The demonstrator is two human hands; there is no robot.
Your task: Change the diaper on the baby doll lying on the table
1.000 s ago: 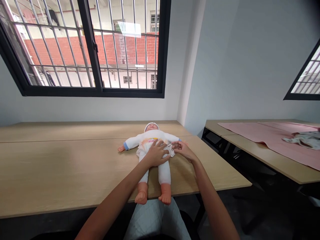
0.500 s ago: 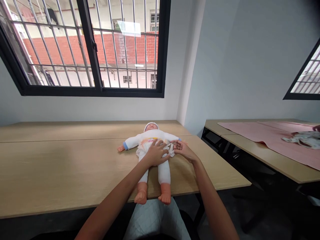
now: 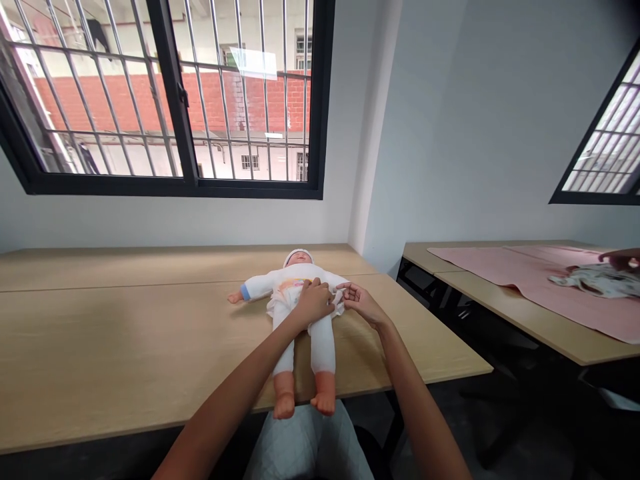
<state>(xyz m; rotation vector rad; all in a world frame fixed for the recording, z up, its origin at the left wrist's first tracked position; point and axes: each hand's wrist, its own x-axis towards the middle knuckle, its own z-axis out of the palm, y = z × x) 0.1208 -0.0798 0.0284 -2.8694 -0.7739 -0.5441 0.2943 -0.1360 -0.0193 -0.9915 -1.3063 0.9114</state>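
A baby doll in a white suit with blue cuffs and a white cap lies on its back, feet over the table's front edge. Around its hips is a white diaper with a coloured print at the waist. My left hand rests on the diaper's front, its fingers bent at the right-hand side of the waist. Thumb and fingers of my right hand pinch the loose side edge of the diaper. The fingertips of both hands are close together, and what lies between them is partly hidden.
The doll lies on a wooden table against the wall under a barred window. To the right, across a gap, stands another table with a pink cloth and a patterned garment. Another person's hand is above that garment.
My left hand's fingers have drawn in from a spread pose toward the right side of the diaper. At the far right, the other person's hand has come further into view.
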